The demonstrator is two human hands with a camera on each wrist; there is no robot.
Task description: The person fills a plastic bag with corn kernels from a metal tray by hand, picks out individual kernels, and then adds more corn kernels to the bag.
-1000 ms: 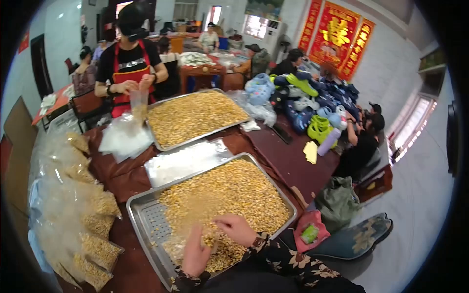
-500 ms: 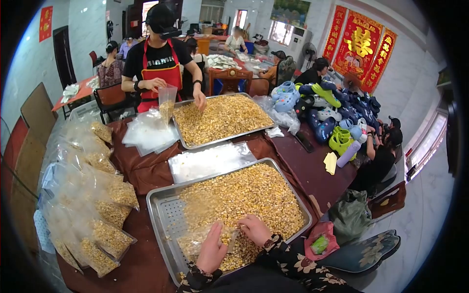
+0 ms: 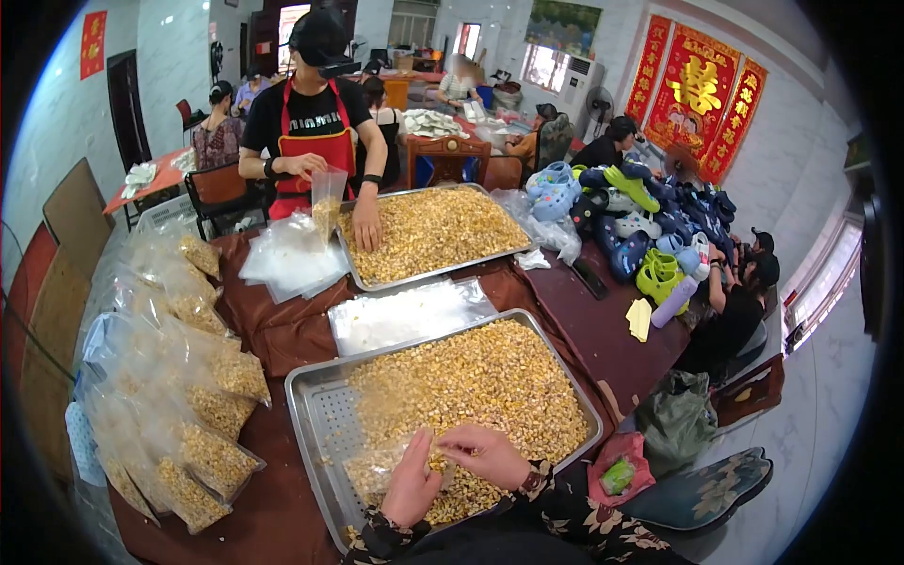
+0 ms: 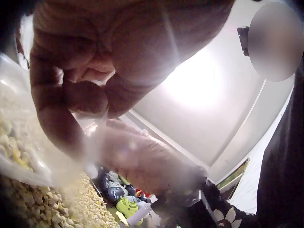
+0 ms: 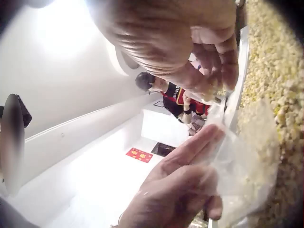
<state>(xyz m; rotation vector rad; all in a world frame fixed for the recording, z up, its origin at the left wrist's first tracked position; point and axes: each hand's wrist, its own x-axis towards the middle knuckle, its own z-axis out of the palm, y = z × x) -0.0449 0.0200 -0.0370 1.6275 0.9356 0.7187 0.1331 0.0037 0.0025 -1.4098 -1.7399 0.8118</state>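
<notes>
A clear plastic bag [image 3: 375, 473] with corn-like kernels inside lies over the near left part of a metal tray [image 3: 307, 428]. My left hand [image 3: 411, 482] grips the bag near its mouth; in the left wrist view its fingers [image 4: 90, 97] curl against the thin film. Beside it, my right hand [image 3: 488, 456] has its fingertips drawn together at the bag's mouth, pinching the film. The right wrist view shows the bag [image 5: 242, 175] between both hands. Loose yellow kernels [image 3: 490, 377] fill most of the tray, and its perforated bottom shows at left.
Filled bags [image 3: 202, 424] are piled at the left. Flat bags [image 3: 410, 315] lie behind my tray. Across the table, a person [image 3: 315, 122] in a red apron works over a second tray [image 3: 438, 268]. Clogs [image 3: 650, 217] are heaped at the right, near a phone [image 3: 589, 279].
My right hand has shifted left, closer to my left hand at the bag's mouth. The person opposite has lowered a hand into the second tray. The head view has turned.
</notes>
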